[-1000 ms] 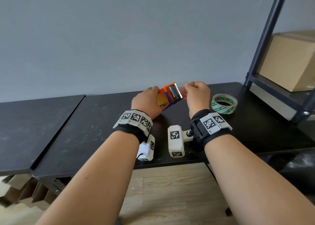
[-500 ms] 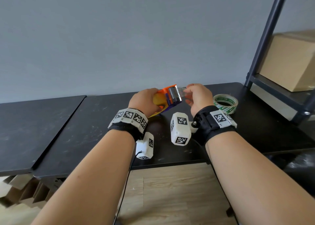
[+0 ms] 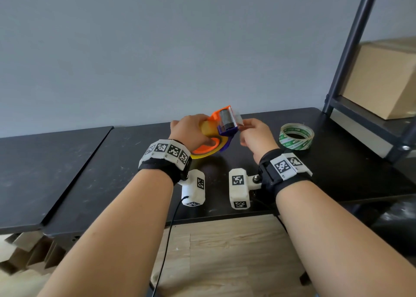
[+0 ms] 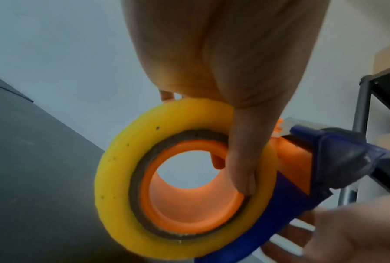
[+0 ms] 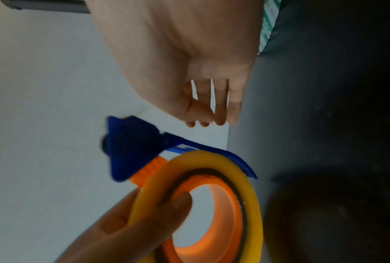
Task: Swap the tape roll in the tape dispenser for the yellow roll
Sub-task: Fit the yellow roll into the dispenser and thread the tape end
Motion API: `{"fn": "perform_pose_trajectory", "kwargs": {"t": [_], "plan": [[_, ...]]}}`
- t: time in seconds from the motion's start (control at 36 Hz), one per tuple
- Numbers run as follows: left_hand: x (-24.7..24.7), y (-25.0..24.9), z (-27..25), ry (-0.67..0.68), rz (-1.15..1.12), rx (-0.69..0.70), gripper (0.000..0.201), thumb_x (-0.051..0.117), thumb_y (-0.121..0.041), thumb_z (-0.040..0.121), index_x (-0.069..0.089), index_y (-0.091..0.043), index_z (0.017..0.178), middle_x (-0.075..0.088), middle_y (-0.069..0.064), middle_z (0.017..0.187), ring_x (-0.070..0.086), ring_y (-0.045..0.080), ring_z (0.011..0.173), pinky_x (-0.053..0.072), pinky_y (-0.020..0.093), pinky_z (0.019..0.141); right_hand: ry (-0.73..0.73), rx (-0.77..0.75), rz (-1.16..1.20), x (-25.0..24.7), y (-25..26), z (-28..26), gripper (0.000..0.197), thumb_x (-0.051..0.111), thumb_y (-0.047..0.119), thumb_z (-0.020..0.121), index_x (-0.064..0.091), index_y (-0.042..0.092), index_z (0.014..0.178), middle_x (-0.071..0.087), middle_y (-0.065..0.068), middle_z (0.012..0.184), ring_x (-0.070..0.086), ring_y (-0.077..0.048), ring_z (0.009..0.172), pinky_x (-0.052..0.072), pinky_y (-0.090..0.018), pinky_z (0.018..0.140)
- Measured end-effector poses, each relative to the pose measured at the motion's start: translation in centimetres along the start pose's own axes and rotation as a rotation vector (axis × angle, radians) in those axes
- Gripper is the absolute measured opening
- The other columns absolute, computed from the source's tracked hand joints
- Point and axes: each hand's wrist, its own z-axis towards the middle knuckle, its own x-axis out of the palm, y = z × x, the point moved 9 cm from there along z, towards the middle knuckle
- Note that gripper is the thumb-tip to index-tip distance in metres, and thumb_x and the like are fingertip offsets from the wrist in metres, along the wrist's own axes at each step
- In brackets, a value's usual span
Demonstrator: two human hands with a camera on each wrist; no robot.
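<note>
Two hands over counter point(image 3: 94, 172), near back edge. Left hand point(image 3: 189, 131): grips yellow roll point(image 4: 126, 160), thumb point(image 4: 241, 160) hooked across roll face into orange hub; roll seated on dispenser point(image 3: 221, 125), raised off counter. Right hand point(image 3: 256, 134): just right of dispenser's cutter end, thumb and forefinger pinched on clear tape end, other fingers point(image 5: 221, 106) loosely curled. Green-printed roll point(image 3: 296, 136): flat on counter, toward back right corner, beside shelf post point(image 3: 351, 44).

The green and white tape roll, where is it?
In the head view the green and white tape roll lies flat on the black table, on the right side, just beyond the right hand and near the metal shelf frame.
</note>
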Motion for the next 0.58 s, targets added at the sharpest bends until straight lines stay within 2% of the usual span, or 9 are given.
{"fn": "perform_pose_trajectory", "kwargs": {"t": [0.06, 0.11, 0.14, 0.19, 0.28, 0.39, 0.47, 0.53, 0.58], "plan": [[0.5, 0.2, 0.2, 0.052, -0.064, -0.034, 0.068, 0.080, -0.039, 0.066, 0.054, -0.032, 0.128, 0.063, -0.004, 0.111, 0.053, 0.022, 0.115, 0.031, 0.039, 0.104, 0.116, -0.026, -0.092, 1.2, -0.1, -0.2, 0.061, 0.048, -0.016, 0.073, 0.057, 0.011, 0.127, 0.060, -0.007, 0.125, 0.054, -0.023, 0.109, 0.048, -0.034, 0.088], [0.8, 0.0, 0.3, 0.095, -0.142, -0.039, 0.079, 0.083, -0.042, 0.056, 0.055, -0.031, 0.128, 0.062, -0.005, 0.109, 0.057, 0.024, 0.112, 0.041, 0.042, 0.103, 0.215, -0.047, -0.135, 2.3, -0.3, -0.4, 0.072, 0.054, -0.017, 0.067, 0.055, 0.015, 0.130, 0.057, -0.007, 0.135, 0.051, -0.028, 0.125, 0.045, -0.042, 0.101], [0.9, -0.2, 0.3, 0.108, -0.168, -0.028, 0.078, 0.084, -0.039, 0.055, 0.057, -0.029, 0.128, 0.061, -0.003, 0.108, 0.058, 0.024, 0.108, 0.044, 0.039, 0.098, 0.247, -0.055, -0.142, 2.6, -0.3, -0.5, 0.073, 0.056, -0.018, 0.065, 0.055, 0.016, 0.130, 0.058, -0.007, 0.133, 0.052, -0.029, 0.125, 0.047, -0.042, 0.099], [1.0, -0.9, 0.3, 0.131, -0.177, 0.002, 0.064, 0.085, -0.026, 0.064, 0.061, -0.023, 0.124, 0.054, 0.000, 0.106, 0.055, 0.020, 0.098, 0.041, 0.028, 0.084, 0.276, -0.078, -0.161, 2.8, 0.0, -0.8, 0.067, 0.061, -0.019, 0.067, 0.055, 0.016, 0.124, 0.061, -0.006, 0.123, 0.055, -0.027, 0.117, 0.051, -0.032, 0.082], [0.8, -1.5, 0.3, 0.143, -0.168, 0.046, 0.056, 0.084, -0.023, 0.068, 0.063, -0.021, 0.121, 0.049, 0.001, 0.106, 0.049, 0.017, 0.093, 0.036, 0.027, 0.078, 0.290, -0.119, -0.190, 2.7, 0.5, -0.9, 0.065, 0.066, -0.016, 0.071, 0.054, 0.016, 0.127, 0.058, -0.003, 0.113, 0.053, -0.020, 0.103, 0.045, -0.020, 0.066], [0.6, -1.5, 0.5, 0.153, -0.162, 0.048, 0.057, 0.084, -0.022, 0.067, 0.063, -0.022, 0.120, 0.053, -0.001, 0.107, 0.051, 0.016, 0.096, 0.037, 0.028, 0.080, 0.315, -0.143, -0.217, 2.9, 0.8, -1.1, 0.062, 0.065, -0.016, 0.071, 0.052, 0.018, 0.122, 0.056, 0.007, 0.098, 0.055, -0.012, 0.091, 0.052, -0.026, 0.074], [0.3, -1.7, 0.4, 0.156, -0.123, 0.036, 0.058, 0.085, -0.029, 0.061, 0.065, -0.028, 0.116, 0.056, -0.003, 0.109, 0.053, 0.020, 0.105, 0.043, 0.037, 0.092, 0.340, -0.152, -0.249, 3.2, 1.2, -1.2, 0.061, 0.068, -0.015, 0.068, 0.053, 0.013, 0.120, 0.057, 0.008, 0.094, 0.058, -0.009, 0.086, 0.052, -0.025, 0.073], [0.2, -1.9, 0.3, 0.166, -0.093, 0.026, 0.063, 0.081, -0.041, 0.050, 0.065, -0.034, 0.111, 0.055, -0.008, 0.104, 0.052, 0.023, 0.112, 0.041, 0.047, 0.099, 0.367, -0.169, -0.283, 3.7, 1.5, -1.4, 0.066, 0.074, -0.010, 0.061, 0.052, 0.010, 0.121, 0.062, 0.002, 0.102, 0.061, -0.014, 0.096, 0.055, -0.029, 0.080], [0.5, -1.6, 0.6, 0.172, -0.070, 0.025, 0.070, 0.075, -0.050, 0.040, 0.064, -0.038, 0.109, 0.055, -0.011, 0.102, 0.051, 0.025, 0.114, 0.041, 0.049, 0.100, 0.373, -0.189, -0.312, 4.2, 1.3, -0.9, 0.080, 0.076, -0.001, 0.052, 0.048, 0.014, 0.127, 0.060, -0.006, 0.116, 0.061, -0.022, 0.108, 0.057, -0.042, 0.088]]}}
